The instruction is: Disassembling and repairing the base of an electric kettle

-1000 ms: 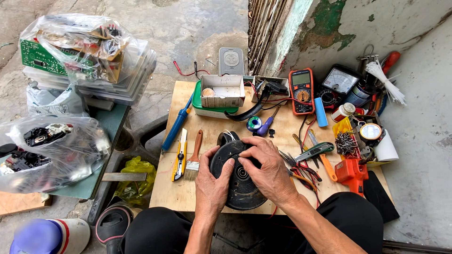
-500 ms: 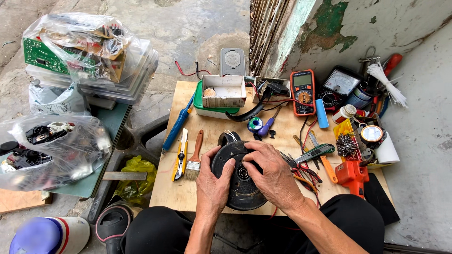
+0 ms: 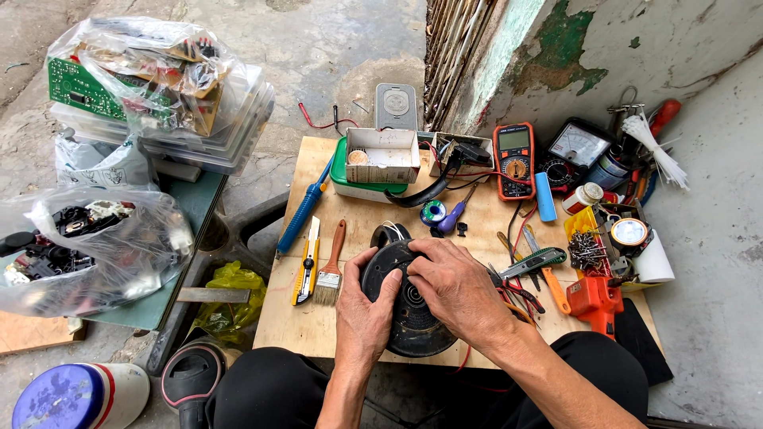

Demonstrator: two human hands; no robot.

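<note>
The black round motor housing [image 3: 409, 306] lies flat on the wooden board [image 3: 362, 214], low in the centre of the frame. The left hand [image 3: 362, 314] clasps its left rim, fingers curled closed around the edge. The right hand [image 3: 461, 286] lies over the top right of the disc, fingers bent and pressing on the upper face – a two-handed grip on one part.

Step in hand, as judged: steadying and feeling over the housing, with no tool in either hand. Any next move calls for one hand to keep the rim pinned, as the disc could turn on the board.

Left of the housing lie a yellow utility knife [image 3: 305, 262] and a small brush [image 3: 331, 266]; a multimeter [image 3: 513, 159] sits above right.
</note>
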